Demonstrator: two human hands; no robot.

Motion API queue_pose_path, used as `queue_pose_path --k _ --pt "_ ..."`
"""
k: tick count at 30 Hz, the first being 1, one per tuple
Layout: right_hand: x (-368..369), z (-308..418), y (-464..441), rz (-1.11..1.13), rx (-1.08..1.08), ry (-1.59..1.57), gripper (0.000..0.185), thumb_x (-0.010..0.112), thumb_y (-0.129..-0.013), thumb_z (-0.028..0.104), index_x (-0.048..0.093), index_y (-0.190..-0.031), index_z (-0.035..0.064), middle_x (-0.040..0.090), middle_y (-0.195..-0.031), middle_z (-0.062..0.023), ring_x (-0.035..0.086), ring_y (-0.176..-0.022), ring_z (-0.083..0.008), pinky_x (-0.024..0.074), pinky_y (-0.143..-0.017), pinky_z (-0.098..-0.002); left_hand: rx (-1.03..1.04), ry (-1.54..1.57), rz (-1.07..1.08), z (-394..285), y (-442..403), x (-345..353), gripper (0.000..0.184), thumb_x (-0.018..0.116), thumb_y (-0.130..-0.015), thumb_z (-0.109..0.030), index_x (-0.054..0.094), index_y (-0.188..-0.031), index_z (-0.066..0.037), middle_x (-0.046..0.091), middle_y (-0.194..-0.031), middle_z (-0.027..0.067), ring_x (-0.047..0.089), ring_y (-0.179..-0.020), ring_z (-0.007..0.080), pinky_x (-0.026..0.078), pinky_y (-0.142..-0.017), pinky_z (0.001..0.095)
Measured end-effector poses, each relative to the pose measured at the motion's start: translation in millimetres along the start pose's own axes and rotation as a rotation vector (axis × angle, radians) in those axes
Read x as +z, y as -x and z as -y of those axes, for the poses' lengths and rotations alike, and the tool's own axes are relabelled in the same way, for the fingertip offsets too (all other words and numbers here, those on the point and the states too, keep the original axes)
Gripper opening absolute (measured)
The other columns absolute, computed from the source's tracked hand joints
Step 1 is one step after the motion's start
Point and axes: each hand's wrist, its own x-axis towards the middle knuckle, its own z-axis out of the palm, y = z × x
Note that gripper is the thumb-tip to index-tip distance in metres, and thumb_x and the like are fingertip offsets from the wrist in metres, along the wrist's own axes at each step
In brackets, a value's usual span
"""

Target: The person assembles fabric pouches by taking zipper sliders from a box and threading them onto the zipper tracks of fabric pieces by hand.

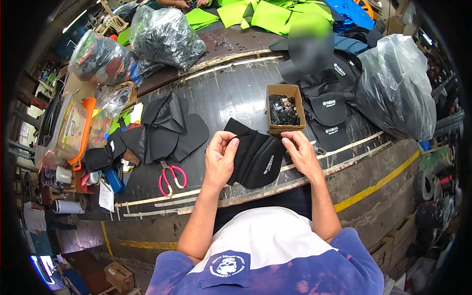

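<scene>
My left hand (220,155) pinches the black YAMAHA piece (250,160) at ten o'clock, near the table's (231,83) six-o'clock edge; my right hand (302,155) meets two o'clock — grip unclear. Cardboard box (286,126) — one o'clock.

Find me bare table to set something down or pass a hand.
The widest bare patch of the dark tabletop lies beyond the black fabric piece, between the pile of black pieces and the brown cardboard box. A narrower gap separates the pink-handled scissors from your left hand. It's crowded right of the box: black printed covers, then a clear plastic bag.
</scene>
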Motion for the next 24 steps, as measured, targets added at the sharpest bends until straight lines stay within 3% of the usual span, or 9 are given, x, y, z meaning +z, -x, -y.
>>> queue_pose_path --k 3,4,7,12,16,19,20,23,24 --pt "-8 25 1 -0.047 -0.086 -0.186 0.041 0.075 -0.098 0.025 0.068 -0.132 0.0029 0.063 -0.140 -0.0145 0.065 -0.123 -0.0275 0.0530 -0.099 -0.0397 0.056 -0.087 0.088 -13 5 2 0.010 0.066 -0.106 -0.011 0.064 -0.110 -0.002 0.062 -0.094 -0.0040 0.053 -0.084 0.0027 0.044 -0.075 0.0204" --pt "-10 37 1 -0.049 -0.084 -0.187 0.041 0.075 -0.098 0.025 0.068 -0.132 0.0029 0.063 -0.140 -0.0145 0.065 -0.123 -0.0275 0.0530 -0.099 -0.0397 0.055 -0.087 0.090 -16 7 3 0.010 0.066 -0.106 -0.011 0.064 -0.110 -0.002 0.062 -0.094 -0.0040 0.053 -0.084 0.0027 0.044 -0.075 0.0204" --pt "-14 76 4 -0.029 -0.417 -0.141 0.059 0.084 -0.089 0.023 0.062 -0.141 0.0041 0.058 -0.146 -0.0155 0.060 -0.133 -0.0328 0.0488 -0.108 -0.0435 0.052 -0.111 0.232 -26 11 10 0.009 0.062 -0.108 -0.008 0.063 -0.113 -0.001 0.062 -0.098 -0.0036 0.052 -0.087 0.0023 0.044 -0.078 0.0197" --pt "-5 90 3 0.105 -0.522 -0.091 0.070 0.088 -0.082 0.019 0.059 -0.144 0.0061 0.053 -0.154 -0.0135 0.055 -0.140 -0.0318 0.0450 -0.113 -0.0397 0.040 -0.174 0.318 -45 16 13 0.009 0.059 -0.110 -0.008 0.062 -0.113 0.000 0.064 -0.100 -0.0006 0.056 -0.090 0.0057 0.047 -0.082 0.0220" --pt "9 77 2 0.049 -0.460 -0.150 0.057 0.089 -0.080 0.014 0.066 -0.133 0.0058 0.061 -0.145 -0.0136 0.057 -0.138 -0.0339 0.0464 -0.110 -0.0394 0.111 -0.241 0.278 -47 15 13 0.010 0.055 -0.111 -0.007 0.061 -0.113 0.001 0.064 -0.100 0.0015 0.058 -0.091 0.0085 0.048 -0.083 0.0245" --pt "11 69 -2 0.016 -0.575 0.043 0.041 0.087 -0.083 0.012 0.070 -0.120 0.0044 0.071 -0.122 -0.0109 0.063 -0.126 -0.0299 0.0503 -0.102 -0.0378 0.145 -0.543 0.109 -49 14 15 0.010 0.053 -0.110 -0.005 0.060 -0.114 0.000 0.064 -0.100 0.0036 0.058 -0.092 0.0102 0.049 -0.084 0.0264" --pt "11 69 0 0.015 -0.574 0.045 0.041 0.087 -0.083 0.012 0.070 -0.120 0.0044 0.071 -0.122 -0.0109 0.063 -0.126 -0.0299 0.0503 -0.102 -0.0378 0.145 -0.542 0.111 -47 15 18 0.010 0.053 -0.110 -0.005 0.060 -0.114 0.000 0.064 -0.100 0.0036 0.058 -0.092 0.0102 0.049 -0.084 0.0264" --pt "12 77 9 0.103 -0.267 -0.079 0.028 0.085 -0.087 0.012 0.072 -0.109 0.0022 0.074 -0.099 -0.0072 0.070 -0.102 -0.0213 0.0544 -0.086 -0.0343 0.208 -0.515 -0.060 -36 16 29 0.009 0.056 -0.108 -0.004 0.060 -0.115 -0.001 0.064 -0.101 0.0026 0.058 -0.093 0.0087 0.048 -0.084 0.0257" --pt "12 76 9 0.103 -0.267 -0.079 0.028 0.085 -0.087 0.012 0.072 -0.109 0.0022 0.074 -0.099 -0.0072 0.070 -0.102 -0.0213 0.0544 -0.086 -0.0343 0.208 -0.515 -0.060 -33 15 29 0.009 0.056 -0.108 -0.004 0.060 -0.115 -0.001 0.064 -0.101 0.0026 0.058 -0.093 0.0087 0.048 -0.084 0.0257"
